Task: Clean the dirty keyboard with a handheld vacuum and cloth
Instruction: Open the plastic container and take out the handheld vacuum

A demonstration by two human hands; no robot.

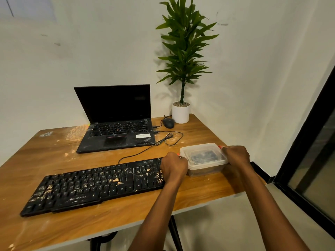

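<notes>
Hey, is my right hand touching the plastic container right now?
Touching. The head view shows the right hand gripping the right end of the plastic container.

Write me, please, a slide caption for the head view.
The left hand and right hand grip a plastic container beside the crumb-strewn keyboard on a wooden table.

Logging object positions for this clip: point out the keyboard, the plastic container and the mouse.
keyboard (94,183), head view, on its middle keys.
plastic container (203,151), head view, on its lid.
mouse (168,122), head view, on its top.
</notes>
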